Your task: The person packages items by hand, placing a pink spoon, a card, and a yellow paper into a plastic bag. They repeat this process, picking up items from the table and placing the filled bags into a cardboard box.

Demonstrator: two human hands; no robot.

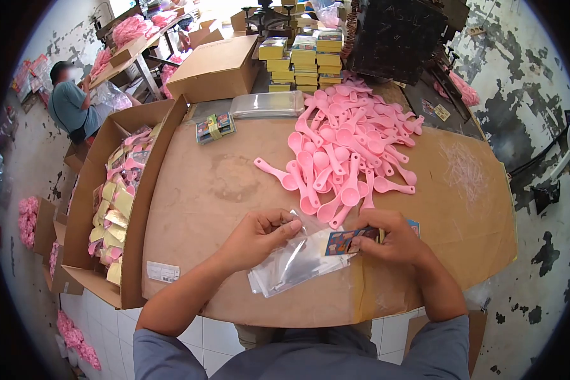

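My left hand (264, 235) pinches the edge of a clear plastic bag (303, 225) between thumb and fingers. Under it, a small pile of flat clear bags (297, 265) lies near the table's front edge. My right hand (389, 237) is closed on a colourful printed card (342, 242), whose left end overlaps the bags. Part of another printed piece (414, 227) shows behind that hand. Just beyond both hands spreads a large heap of pink plastic measuring spoons (351, 142).
An open carton (133, 269) of packed spoons stands along the left. At the back are a banded card stack (215, 127), a clear plastic tray (268, 104), a closed carton (212, 66) and yellow-edged card stacks (304, 60). A seated person (73, 101) is at far left.
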